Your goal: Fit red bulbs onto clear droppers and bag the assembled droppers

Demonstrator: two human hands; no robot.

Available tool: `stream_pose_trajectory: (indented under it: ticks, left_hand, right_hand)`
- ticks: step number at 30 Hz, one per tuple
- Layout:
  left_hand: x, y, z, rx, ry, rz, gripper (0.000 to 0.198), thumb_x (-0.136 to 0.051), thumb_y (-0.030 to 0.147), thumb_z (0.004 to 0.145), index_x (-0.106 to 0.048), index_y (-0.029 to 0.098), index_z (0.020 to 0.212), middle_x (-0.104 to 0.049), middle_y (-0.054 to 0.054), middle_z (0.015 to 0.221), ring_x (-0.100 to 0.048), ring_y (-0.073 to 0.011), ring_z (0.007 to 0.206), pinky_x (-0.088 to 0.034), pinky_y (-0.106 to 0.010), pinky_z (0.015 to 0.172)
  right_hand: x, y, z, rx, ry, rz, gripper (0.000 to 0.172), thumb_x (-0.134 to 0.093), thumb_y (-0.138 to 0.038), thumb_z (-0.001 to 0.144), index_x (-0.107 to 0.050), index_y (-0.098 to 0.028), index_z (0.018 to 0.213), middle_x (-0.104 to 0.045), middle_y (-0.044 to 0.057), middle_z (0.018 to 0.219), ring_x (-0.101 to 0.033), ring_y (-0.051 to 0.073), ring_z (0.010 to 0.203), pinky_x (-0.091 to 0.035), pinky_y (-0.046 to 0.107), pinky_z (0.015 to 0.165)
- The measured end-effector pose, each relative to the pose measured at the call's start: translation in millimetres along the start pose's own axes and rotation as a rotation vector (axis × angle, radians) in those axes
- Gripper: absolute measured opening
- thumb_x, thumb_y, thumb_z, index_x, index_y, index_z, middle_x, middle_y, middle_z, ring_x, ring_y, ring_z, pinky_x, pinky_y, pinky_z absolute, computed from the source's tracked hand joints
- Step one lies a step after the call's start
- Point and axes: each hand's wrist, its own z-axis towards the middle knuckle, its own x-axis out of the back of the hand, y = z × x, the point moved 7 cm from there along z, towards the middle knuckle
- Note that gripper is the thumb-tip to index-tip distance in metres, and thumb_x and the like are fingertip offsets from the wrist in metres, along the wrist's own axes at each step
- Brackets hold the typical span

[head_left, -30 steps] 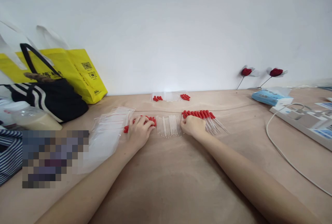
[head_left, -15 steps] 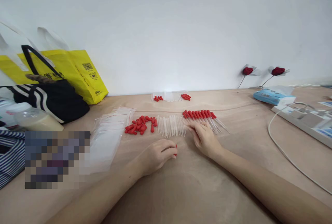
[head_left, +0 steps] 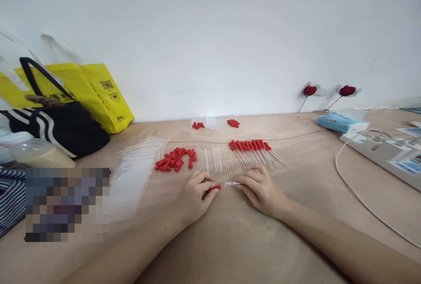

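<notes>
Between the thumb and fingers of my left hand (head_left: pixel 199 194) is a red rubber bulb (head_left: pixel 215 188), its end pointing right. My right hand (head_left: pixel 263 189) pinches a clear glass dropper tube (head_left: pixel 231 183), whose end faces the bulb across a small gap. Just beyond the hands lies a row of clear tubes (head_left: pixel 214 160). Left of that row is a loose pile of red bulbs (head_left: pixel 174 160). To its right, several droppers with red bulbs on their tubes (head_left: pixel 251 146) lie side by side.
Clear zip bags (head_left: pixel 134 179) lie left of the bulbs. Near the wall is a bag with red bulbs and tubes (head_left: pixel 215 122). A tissue pack (head_left: pixel 342 122), a power strip (head_left: pixel 381 150) and its white cable are at right. Yellow (head_left: pixel 108 95) and black bags (head_left: pixel 75 128) stand left.
My right hand has drawn a tube from the row and brought it nearer, in front of the left hand. My left hand has turned so the bulb in it points right.
</notes>
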Motion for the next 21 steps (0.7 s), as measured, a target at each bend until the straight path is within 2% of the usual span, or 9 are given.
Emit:
stream_pose_trajectory:
  ticks: [5, 14, 21]
  left_hand:
    - [3.4, -6.0, -0.9, 0.060, 0.010, 0.025, 0.016, -0.046, 0.023, 0.083, -0.061, 0.020, 0.085, -0.061, -0.004, 0.082, -0.055, -0.0168, 0.080, -0.044, -0.033, 0.073]
    - [4.4, -5.2, -0.4, 0.077, 0.032, 0.037, 0.016, -0.044, 0.026, 0.085, -0.058, 0.021, 0.088, -0.066, 0.000, 0.081, -0.058, -0.0149, 0.077, -0.036, -0.034, 0.077]
    - [0.8, -11.9, -0.1, 0.211, 0.031, -0.093, 0.019, -0.044, 0.027, 0.084, -0.061, 0.021, 0.088, -0.066, 0.000, 0.076, -0.058, -0.0149, 0.072, -0.040, -0.031, 0.072]
  right_hand:
    - [0.1, -4.6, 1.2, 0.019, 0.057, -0.042, 0.026, -0.036, -0.016, 0.088, -0.056, -0.014, 0.104, -0.062, 0.004, 0.074, -0.054, 0.013, 0.067, -0.036, 0.035, 0.081]
    - [0.5, -18.4, 4.1, 0.010, 0.129, -0.072, 0.023, -0.043, -0.013, 0.084, -0.057, -0.016, 0.102, -0.062, 0.002, 0.072, -0.052, 0.012, 0.064, -0.033, 0.036, 0.081]
    - [-0.9, -31.5, 5.3, 0.074, 0.130, -0.051, 0.023, -0.039, -0.013, 0.086, -0.056, -0.013, 0.101, -0.060, 0.003, 0.070, -0.050, 0.012, 0.061, -0.034, 0.035, 0.078]
